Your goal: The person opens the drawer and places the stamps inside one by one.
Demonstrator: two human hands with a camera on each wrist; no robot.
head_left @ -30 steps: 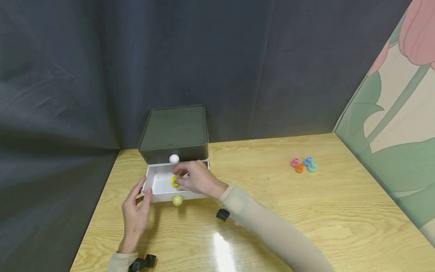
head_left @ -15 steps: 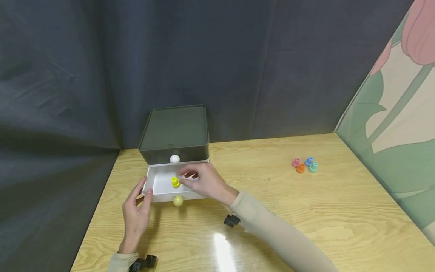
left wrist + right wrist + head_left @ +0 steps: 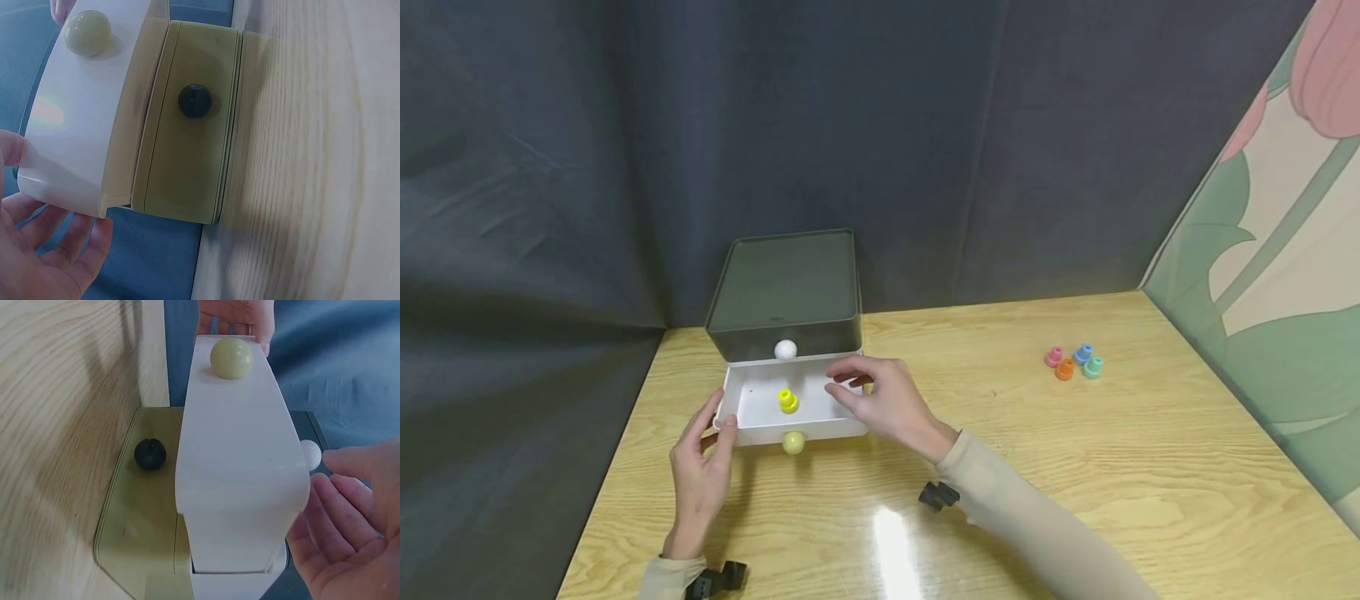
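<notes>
A small yellow stepped, cone-shaped piece [image 3: 787,401] with a hole in its top stands upright in a pulled-out white drawer [image 3: 760,436]. The drawer belongs to a dark grey drawer box [image 3: 790,287] and has a pale yellow round knob [image 3: 793,442]. My left hand [image 3: 698,479] holds the drawer's left end; in the left wrist view its thumb lies on the front and its fingers curl below. Over the drawer's right end hovers my right hand [image 3: 887,402], thumb and fingers apart with nothing between them. The right wrist view shows that hand [image 3: 350,519] beside the drawer, also holding nothing.
Pink [image 3: 1055,357], orange [image 3: 1064,369], blue [image 3: 1083,354] and teal [image 3: 1093,367] pieces of the same shape stand grouped on the wooden table [image 3: 985,450] at right. A lower olive drawer [image 3: 187,156] with a dark knob is closed. Dark curtains hang behind.
My right hand has let go of the yellow piece and moved right, away from it. The piece stays standing in the drawer. My left hand keeps its place on the drawer.
</notes>
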